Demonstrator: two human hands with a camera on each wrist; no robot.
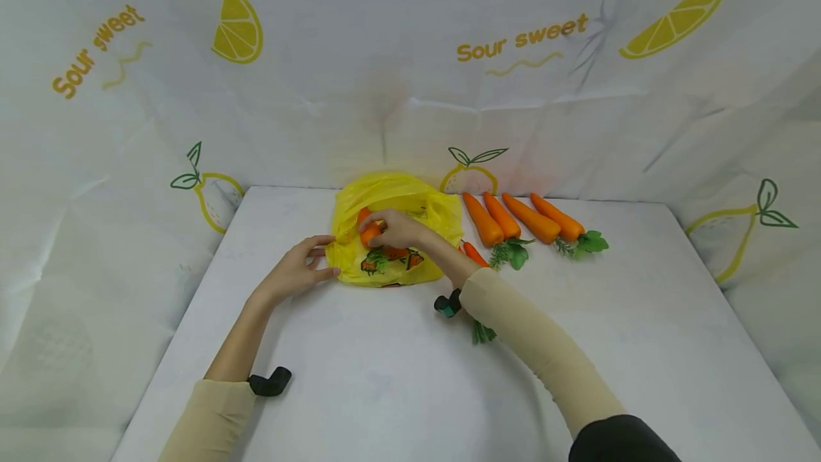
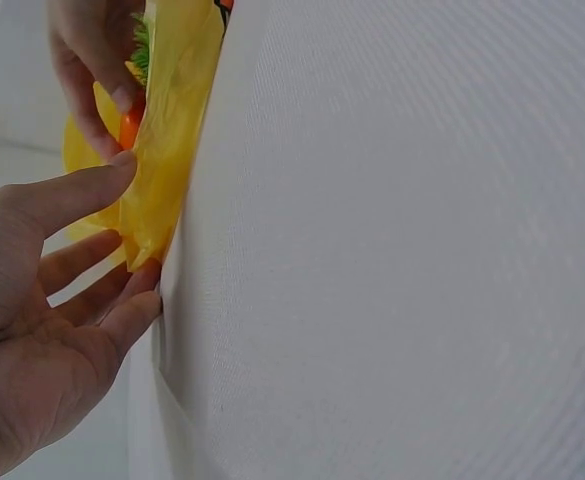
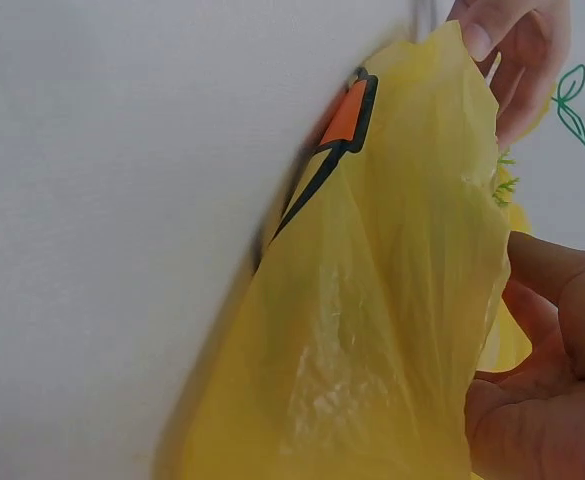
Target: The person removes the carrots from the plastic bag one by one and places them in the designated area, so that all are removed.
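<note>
A yellow plastic bag (image 1: pixel 346 262) lies on the white table with its mouth spread toward me. My left hand (image 1: pixel 291 271) holds the bag's left edge between thumb and fingers. Inside the mouth, my right hand (image 1: pixel 403 229) grips an orange carrot (image 1: pixel 370 234); the left wrist view shows a bit of this carrot (image 2: pixel 130 128) below the fingertips. Green leaves (image 1: pixel 377 260) and more orange show in the bag, partly covered. In the right wrist view the bag's side (image 3: pixel 372 320) hides part of my right hand (image 3: pixel 547 410).
Several large carrots (image 1: pixel 537 217) with leafy tops lie right of the bag along the table's back edge. Slimmer orange-red carrots (image 1: pixel 473 254) lie partly under my right forearm, with green tops (image 1: pixel 482 332) showing. A lemon-print white curtain (image 1: pixel 385 55) hangs behind the table.
</note>
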